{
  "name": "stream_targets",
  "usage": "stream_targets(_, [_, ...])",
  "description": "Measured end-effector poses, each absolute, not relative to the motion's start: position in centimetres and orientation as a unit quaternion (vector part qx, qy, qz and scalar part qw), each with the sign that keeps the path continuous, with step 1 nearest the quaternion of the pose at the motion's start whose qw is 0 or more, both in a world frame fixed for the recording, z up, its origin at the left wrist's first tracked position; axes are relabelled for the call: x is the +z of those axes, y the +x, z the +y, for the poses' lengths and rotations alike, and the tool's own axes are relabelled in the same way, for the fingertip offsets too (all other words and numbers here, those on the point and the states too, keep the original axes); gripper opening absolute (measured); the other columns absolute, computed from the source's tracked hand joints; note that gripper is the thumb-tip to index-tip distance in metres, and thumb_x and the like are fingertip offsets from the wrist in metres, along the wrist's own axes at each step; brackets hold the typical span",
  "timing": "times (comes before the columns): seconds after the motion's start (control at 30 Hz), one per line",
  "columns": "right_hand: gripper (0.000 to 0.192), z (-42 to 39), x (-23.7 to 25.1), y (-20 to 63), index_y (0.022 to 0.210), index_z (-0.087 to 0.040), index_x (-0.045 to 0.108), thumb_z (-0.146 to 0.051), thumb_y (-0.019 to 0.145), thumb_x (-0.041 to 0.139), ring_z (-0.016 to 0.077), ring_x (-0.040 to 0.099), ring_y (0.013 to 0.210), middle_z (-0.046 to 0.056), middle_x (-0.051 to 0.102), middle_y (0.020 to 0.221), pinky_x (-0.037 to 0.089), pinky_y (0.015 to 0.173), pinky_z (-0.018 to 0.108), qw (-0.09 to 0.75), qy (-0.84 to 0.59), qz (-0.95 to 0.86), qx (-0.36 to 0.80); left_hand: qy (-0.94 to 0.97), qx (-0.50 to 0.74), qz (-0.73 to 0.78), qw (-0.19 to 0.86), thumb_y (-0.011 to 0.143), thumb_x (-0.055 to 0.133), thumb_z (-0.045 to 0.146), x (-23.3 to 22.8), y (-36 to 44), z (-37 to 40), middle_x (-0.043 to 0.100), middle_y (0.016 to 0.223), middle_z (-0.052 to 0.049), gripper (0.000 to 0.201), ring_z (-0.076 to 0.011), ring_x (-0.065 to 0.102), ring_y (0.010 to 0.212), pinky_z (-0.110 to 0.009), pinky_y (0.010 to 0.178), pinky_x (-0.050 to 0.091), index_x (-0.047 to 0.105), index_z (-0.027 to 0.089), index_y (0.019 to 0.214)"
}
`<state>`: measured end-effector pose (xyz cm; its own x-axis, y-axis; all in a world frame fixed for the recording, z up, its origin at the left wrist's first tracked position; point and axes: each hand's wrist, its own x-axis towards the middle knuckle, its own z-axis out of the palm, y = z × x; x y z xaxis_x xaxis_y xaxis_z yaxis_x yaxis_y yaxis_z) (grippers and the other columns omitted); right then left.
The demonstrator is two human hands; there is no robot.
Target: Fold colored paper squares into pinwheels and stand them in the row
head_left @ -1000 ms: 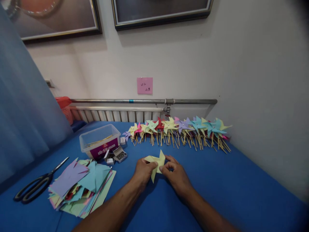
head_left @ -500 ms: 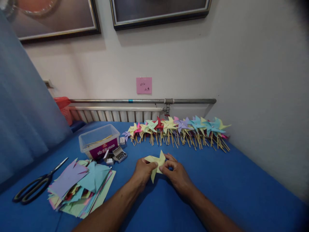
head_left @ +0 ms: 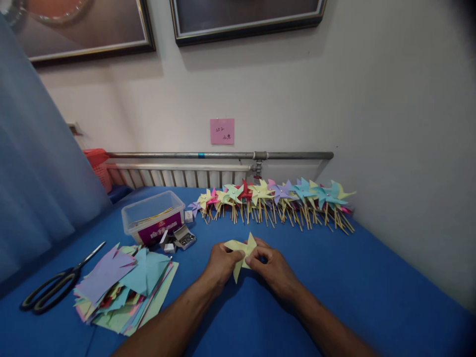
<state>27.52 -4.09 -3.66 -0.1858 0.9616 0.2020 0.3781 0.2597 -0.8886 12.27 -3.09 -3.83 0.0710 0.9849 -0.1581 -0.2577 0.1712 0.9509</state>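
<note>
I see both hands meeting over the blue surface (head_left: 334,277); left hand (head_left: 222,264) and right hand (head_left: 274,270) pinch a yellow paper pinwheel piece (head_left: 241,250) between them, fingers clamped on its folded middle; the piece sits just above the surface, near centre; a stack of cut coloured paper (head_left: 124,287) lies well left of it, scissors (head_left: 52,287) further left; clear plastic box (head_left: 154,215) behind the stack; a row of finished pinwheels (head_left: 275,198) lines the wall beyond the hands.
</note>
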Motion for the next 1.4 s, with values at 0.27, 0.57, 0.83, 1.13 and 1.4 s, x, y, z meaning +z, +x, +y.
stream_targets(0.27, [0.023, -4.11, -3.54, 27.56, 0.056, -0.024, 0.057, -0.031, 0.077, 0.062, 0.0321, 0.05, 0.133, 0.007, 0.073, 0.09, 0.034, 0.112, 0.05, 0.416, -0.481, -0.681, 0.363, 0.41, 0.497, 0.446, 0.621, 0.053, 0.076, 0.021, -3.47, 12.18, -3.24, 0.066, 0.057, -0.004, 0.017, -0.0106, 0.05, 0.047, -0.024, 0.049, 0.037, 0.072, 0.009, 0.066])
stream_targets(0.57, [0.024, -4.26, -3.52, 27.52, 0.059, -0.024, 0.058, -0.034, 0.08, 0.06, 0.0318, 0.059, 0.121, 0.006, 0.074, 0.09, 0.04, 0.106, 0.046, 0.423, -0.491, -0.682, 0.339, 0.397, 0.504, 0.441, 0.628, 0.052, 0.077, 0.02, -3.83, 12.24, -3.07, 0.066, 0.057, -0.003, 0.018, -0.0101, 0.051, 0.047, -0.023, 0.051, 0.038, 0.071, 0.01, 0.065])
stream_targets(0.83, [0.025, -4.32, -3.84, 27.39, 0.062, -0.023, 0.058, -0.035, 0.084, 0.055, 0.0268, 0.066, 0.105, 0.008, 0.072, 0.105, 0.047, 0.097, 0.039, 0.429, -0.495, -0.682, 0.325, 0.401, 0.502, 0.431, 0.633, 0.054, 0.078, 0.024, -4.09, 12.14, -3.06, 0.069, 0.06, -0.005, 0.023, -0.0121, 0.054, 0.05, -0.024, 0.053, 0.04, 0.072, 0.009, 0.07])
stream_targets(1.13, [0.018, -4.32, -3.94, 27.28, 0.062, -0.023, 0.06, -0.026, 0.08, 0.058, 0.028, 0.059, 0.121, 0.01, 0.069, 0.116, 0.039, 0.107, 0.044, 0.436, -0.505, -0.68, 0.305, 0.399, 0.503, 0.437, 0.63, 0.052, 0.076, 0.022, -3.61, 12.17, -3.21, 0.067, 0.058, -0.003, 0.021, -0.0111, 0.052, 0.048, -0.024, 0.051, 0.039, 0.071, 0.009, 0.067])
stream_targets(1.4, [0.018, -4.09, -4.16, 27.28, 0.061, -0.023, 0.061, -0.028, 0.078, 0.059, 0.03, 0.051, 0.132, 0.012, 0.068, 0.121, 0.033, 0.112, 0.046, 0.414, -0.54, -0.659, 0.319, 0.402, 0.501, 0.435, 0.631, 0.051, 0.077, 0.023, -3.65, 12.16, -3.25, 0.068, 0.061, -0.004, 0.022, -0.0115, 0.054, 0.05, -0.024, 0.052, 0.04, 0.072, 0.009, 0.068])
